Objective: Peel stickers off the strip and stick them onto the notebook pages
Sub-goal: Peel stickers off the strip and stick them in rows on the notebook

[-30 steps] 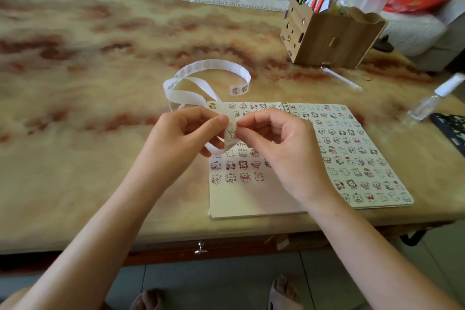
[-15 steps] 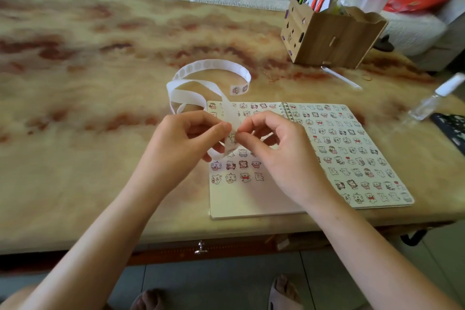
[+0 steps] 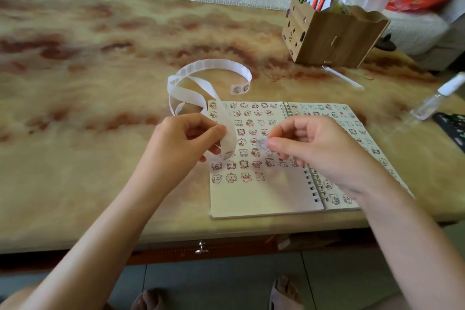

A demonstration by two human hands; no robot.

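A spiral notebook (image 3: 261, 196) lies open on the table, both pages covered with rows of small cartoon stickers. My left hand (image 3: 181, 143) pinches a long white sticker strip (image 3: 201, 83) that curls up and back over the table. My right hand (image 3: 314, 146) hovers over the left page and pinches one small peeled sticker (image 3: 261, 143) between thumb and forefinger. The sticker is blurred. The two hands are a little apart.
A wooden organiser box (image 3: 332, 35) with pens and scissors stands at the back right. A clear pen (image 3: 342, 77) lies in front of it. A small spray bottle (image 3: 435, 99) and a dark patterned object (image 3: 453, 128) lie at the right edge. A sofa runs behind the table.
My right hand has pulled a sticker off the strip and moved right, away from my left hand. The strip's lower end now hangs free from my left fingers.
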